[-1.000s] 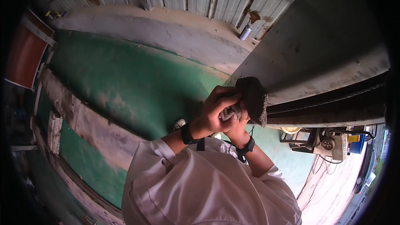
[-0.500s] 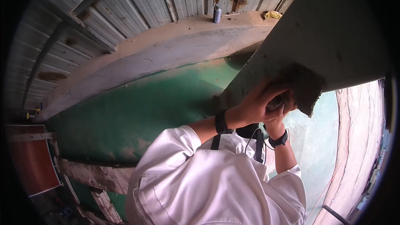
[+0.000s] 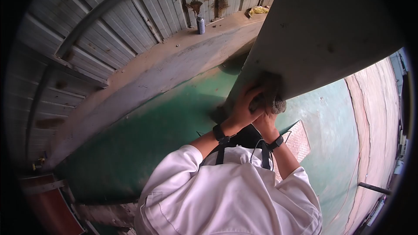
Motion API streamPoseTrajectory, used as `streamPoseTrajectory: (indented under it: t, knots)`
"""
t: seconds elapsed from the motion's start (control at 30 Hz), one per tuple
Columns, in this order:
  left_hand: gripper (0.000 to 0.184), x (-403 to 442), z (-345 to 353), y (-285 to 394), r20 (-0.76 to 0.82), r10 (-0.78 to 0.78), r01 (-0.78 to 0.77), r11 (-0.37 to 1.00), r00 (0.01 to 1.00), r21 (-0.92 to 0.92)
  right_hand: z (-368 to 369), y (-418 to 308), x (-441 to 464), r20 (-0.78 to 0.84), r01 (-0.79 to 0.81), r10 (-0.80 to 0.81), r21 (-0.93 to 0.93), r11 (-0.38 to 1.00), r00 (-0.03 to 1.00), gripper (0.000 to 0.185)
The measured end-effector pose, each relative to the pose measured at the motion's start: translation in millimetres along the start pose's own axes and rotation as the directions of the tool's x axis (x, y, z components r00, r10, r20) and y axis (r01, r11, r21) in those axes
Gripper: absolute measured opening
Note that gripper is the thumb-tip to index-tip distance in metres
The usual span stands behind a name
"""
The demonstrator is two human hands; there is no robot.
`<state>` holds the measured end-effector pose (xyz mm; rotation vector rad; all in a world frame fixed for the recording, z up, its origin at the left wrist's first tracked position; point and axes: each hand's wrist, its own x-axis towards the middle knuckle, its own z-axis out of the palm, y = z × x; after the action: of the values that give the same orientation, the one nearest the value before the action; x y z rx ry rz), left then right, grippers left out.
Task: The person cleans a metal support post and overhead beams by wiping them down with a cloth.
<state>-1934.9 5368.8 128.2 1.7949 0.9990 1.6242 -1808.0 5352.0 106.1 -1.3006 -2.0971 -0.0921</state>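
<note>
A dark, rough-textured pad (image 3: pixel 279 105) lies against the lower edge of a large grey panel (image 3: pixel 322 39) that slants in from the upper right. My left hand (image 3: pixel 245 108) is closed around the pad's left side, its fingers curled and partly in shadow. Close against it, my right hand (image 3: pixel 264 122) grips the pad from below, with several fingers hidden behind the pad and the other hand. Both wrists wear black bands.
A spray can (image 3: pixel 200 25) stands on a dusty ledge (image 3: pixel 143 65) below the corrugated metal wall (image 3: pixel 148 13). Crumpled yellow material (image 3: pixel 257 11) lies farther along it. A patterned metal plate (image 3: pixel 298 144) rests on the green floor (image 3: pixel 174 122), and a dark rod (image 3: pixel 374 188) juts in at right.
Both hands and the pad have shifted left along the panel's lower edge, nearer its lower left corner. The view has turned too, showing more of the patterned plate.
</note>
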Motion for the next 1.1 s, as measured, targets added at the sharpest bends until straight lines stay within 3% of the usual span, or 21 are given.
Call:
streamPoseTrajectory:
  t: [0.03,0.07,0.17,0.2,0.37,0.47,0.6,0.7,0.8,0.9,1.0,1.1]
  knots:
    - [0.061,1,-3,-2,0.020,0.001,-0.001,1.000,1.000,-0.025,-3,-8,3,-0.009,0.005,-0.006,-0.033,0.999,1.000,0.062]
    - [0.061,4,-7,-2,0.030,0.022,-0.021,0.999,0.999,-0.029,-4,-14,5,0.003,-0.136,0.137,0.141,0.981,0.991,0.062]
    - [0.058,24,-17,10,0.016,0.117,-0.116,0.992,0.993,-0.052,-9,-26,11,-0.007,-0.067,0.067,-0.105,0.992,0.998,0.060]
    - [0.057,38,-20,18,-0.009,0.173,-0.173,0.983,0.985,-0.068,-20,-30,27,-0.069,-0.044,0.042,-0.024,0.999,0.997,0.058]
    - [0.054,110,-26,73,-0.056,0.439,-0.442,0.886,0.897,-0.138,-66,-49,77,-0.367,-0.009,-0.034,-0.115,0.993,0.929,0.057]
    - [0.051,109,-18,66,-0.017,0.506,-0.502,0.850,0.862,-0.158,-71,-44,74,-0.343,-0.014,-0.063,-0.219,0.976,0.937,0.059]
    - [0.051,91,-15,27,0.045,0.558,-0.550,0.827,0.829,-0.121,-32,-29,44,-0.280,-0.110,0.041,-0.236,0.965,0.959,0.062]
    - [0.050,73,-19,-1,0.123,0.478,-0.466,0.877,0.870,-0.114,0,-31,32,-0.185,-0.285,0.238,-0.293,0.913,0.953,0.053]
    - [0.049,63,-32,-18,0.219,0.317,-0.320,0.947,0.923,-0.022,18,-49,47,-0.290,-0.411,0.336,-0.254,0.876,0.896,0.040]
    - [0.048,73,-43,-32,0.240,0.274,-0.273,0.961,0.931,-0.038,42,-51,52,-0.274,-0.369,0.287,-0.323,0.871,0.918,0.038]
    - [0.047,82,-57,-40,0.198,0.189,-0.191,0.982,0.962,-0.011,63,-43,62,-0.018,-0.262,0.282,-0.429,0.865,0.959,0.031]
    - [0.047,98,-61,-34,0.178,0.199,-0.191,0.980,0.964,-0.061,47,-51,82,-0.164,-0.264,0.218,-0.359,0.895,0.962,0.029]
